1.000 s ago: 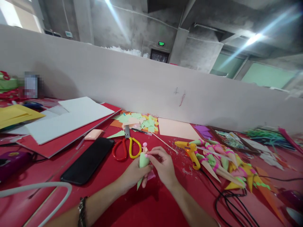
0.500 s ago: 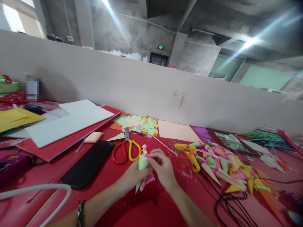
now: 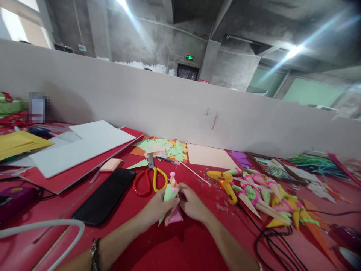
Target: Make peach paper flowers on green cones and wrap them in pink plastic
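Low in the middle, my left hand (image 3: pixel 158 209) is wrapped around a light green paper cone (image 3: pixel 170 192), held upright with a slight tilt. Pink trim (image 3: pixel 174 189) shows at the cone's upper edge, and a small pink ball (image 3: pixel 172 174) sticks out above its mouth. A pink piece (image 3: pixel 176 216) hangs below my fingers. My right hand (image 3: pixel 194 203) is closed against the cone's right side, fingertips curled in by the trim; whatever they pinch is hidden. Just behind the cone lie scissors (image 3: pixel 143 183) with one red and one yellow handle.
A yellow glue gun (image 3: pixel 225 183) lies to the right, its black cord (image 3: pixel 262 237) coiling forward. Several finished paper cones (image 3: pixel 261 195) are heaped beyond it. On the left are a black phone (image 3: pixel 105 195) and white boards (image 3: pixel 84 146). Paper scraps (image 3: pixel 166 148) lie by the partition (image 3: pixel 158 98).
My right hand has shifted slightly down, its fingers curling in closer beside the cone. More of the pink piece shows below. My left hand keeps its hold. The view has shifted slightly.
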Demonstrator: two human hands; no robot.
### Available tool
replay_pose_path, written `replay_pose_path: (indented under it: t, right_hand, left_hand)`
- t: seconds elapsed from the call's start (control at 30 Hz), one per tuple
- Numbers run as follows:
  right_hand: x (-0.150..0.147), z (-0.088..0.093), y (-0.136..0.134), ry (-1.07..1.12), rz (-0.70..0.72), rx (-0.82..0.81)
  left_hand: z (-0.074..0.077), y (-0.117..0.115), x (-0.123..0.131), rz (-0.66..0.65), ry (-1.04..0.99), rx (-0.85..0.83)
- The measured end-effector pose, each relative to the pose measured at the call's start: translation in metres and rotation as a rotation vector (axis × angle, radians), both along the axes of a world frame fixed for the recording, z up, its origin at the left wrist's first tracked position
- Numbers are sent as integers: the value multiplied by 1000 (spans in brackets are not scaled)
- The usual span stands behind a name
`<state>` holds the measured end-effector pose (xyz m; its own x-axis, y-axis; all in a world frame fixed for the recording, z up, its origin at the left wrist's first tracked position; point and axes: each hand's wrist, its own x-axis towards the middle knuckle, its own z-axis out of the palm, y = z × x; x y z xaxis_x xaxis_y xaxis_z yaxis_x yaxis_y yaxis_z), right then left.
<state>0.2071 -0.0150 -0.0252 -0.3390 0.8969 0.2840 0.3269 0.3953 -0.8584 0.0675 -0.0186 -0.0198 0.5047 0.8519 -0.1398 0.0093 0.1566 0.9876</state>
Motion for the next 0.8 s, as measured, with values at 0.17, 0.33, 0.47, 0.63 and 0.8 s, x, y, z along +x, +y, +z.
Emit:
replay_pose_path:
  t: [0.17, 0.33, 0.47, 0.63, 0.8]
  right_hand:
    - [9, -4, 5, -69, -75, 49]
    - [11, -6, 9, 20, -226, 4]
    - [12, -9, 12, 124, -231, -88]
    - [14, -15, 15, 157, -273, -124]
    - [12, -13, 13, 153, -307, -115]
  left_hand:
    - [4, 0, -4, 45, 71, 29]
    - [11, 3, -9, 137, 119, 110]
    - [15, 4, -10, 176, 210, 123]
    - [13, 5, -10, 182, 245, 142]
    - [10, 9, -12, 231, 228, 168]
